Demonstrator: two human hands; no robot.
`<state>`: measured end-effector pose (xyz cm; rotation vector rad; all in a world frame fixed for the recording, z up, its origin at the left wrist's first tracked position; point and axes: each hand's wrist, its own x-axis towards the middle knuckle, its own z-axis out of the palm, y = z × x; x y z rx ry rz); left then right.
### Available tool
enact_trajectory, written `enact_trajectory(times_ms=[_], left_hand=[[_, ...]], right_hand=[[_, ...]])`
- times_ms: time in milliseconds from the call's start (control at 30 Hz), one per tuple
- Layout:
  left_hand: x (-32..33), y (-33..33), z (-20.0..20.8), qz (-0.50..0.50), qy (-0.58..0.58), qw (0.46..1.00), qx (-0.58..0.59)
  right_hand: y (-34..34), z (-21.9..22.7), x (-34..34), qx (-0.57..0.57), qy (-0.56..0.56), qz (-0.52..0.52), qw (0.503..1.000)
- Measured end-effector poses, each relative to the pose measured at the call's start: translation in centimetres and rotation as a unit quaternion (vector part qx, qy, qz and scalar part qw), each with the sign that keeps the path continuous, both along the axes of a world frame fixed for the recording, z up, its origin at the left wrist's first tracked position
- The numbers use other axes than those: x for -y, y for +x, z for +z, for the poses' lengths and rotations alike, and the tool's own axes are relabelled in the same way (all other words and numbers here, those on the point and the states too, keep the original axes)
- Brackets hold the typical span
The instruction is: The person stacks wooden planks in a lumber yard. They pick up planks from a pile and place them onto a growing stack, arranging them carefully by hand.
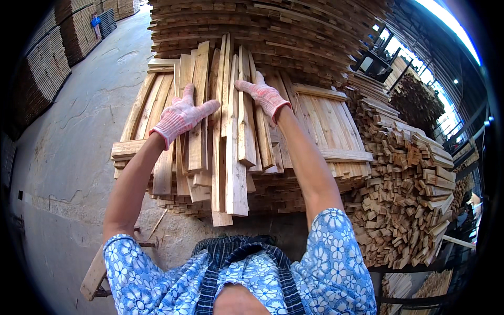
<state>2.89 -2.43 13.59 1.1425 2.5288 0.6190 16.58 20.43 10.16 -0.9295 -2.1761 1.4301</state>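
A loose heap of narrow wooden boards (236,178) lies lengthwise before me, its near ends sticking out toward my body. My left hand (181,115), in a pink-and-white knitted glove, rests on the left side of the heap with thumb and forefinger spread wide. On the right side, my right hand (264,94) wears a matching glove; its visible fingers are apart, one reaching left across the board tops. Neither hand is visibly wrapped round a board. Under the heap lie flat wooden panels with cross battens, the left panel (148,113) and the right panel (325,121) showing at either side.
A tall stack of layered boards (252,29) rises just beyond the heap. To the right stands a large pile of cut wood (401,194). A low wooden bench (93,273) is at lower left. Concrete floor (89,126) stretches left toward more lumber stacks (39,76) and a distant person (96,25).
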Motion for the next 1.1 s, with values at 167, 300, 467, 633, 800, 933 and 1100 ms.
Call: enact_trajectory(times_ms=[167,300,467,633,800,933,1100], left_hand=[[0.2,2.0,2.3,0.006,-0.048,0.991,-0.128],[-4.5,7.8,4.6,-0.092,-0.113,0.976,-0.162],[-4.7,9.1,1.5,-0.019,-0.159,0.924,-0.347],[-7.9,13.8,2.5,-0.053,-0.234,0.908,-0.344],[-9.8,14.1,-0.6,-0.006,-0.213,0.91,-0.354],[-11.2,14.8,1.9,0.092,-0.186,0.951,-0.231],[-10.5,11.5,1.9,0.142,-0.213,0.951,-0.172]], right_hand=[[4.4,0.9,1.5,-0.023,-0.205,0.073,0.976],[5.1,-2.7,-2.4,-0.082,-0.118,-0.019,0.989],[13.0,0.6,-2.9,-0.083,-0.093,-0.026,0.992],[22.3,-4.8,-15.0,0.014,-0.061,-0.071,0.995],[23.7,-4.3,-15.4,0.203,0.07,-0.092,0.972],[25.6,-4.0,-16.8,0.162,0.02,-0.062,0.985],[30.4,-5.1,-21.7,0.147,0.028,-0.035,0.988]])
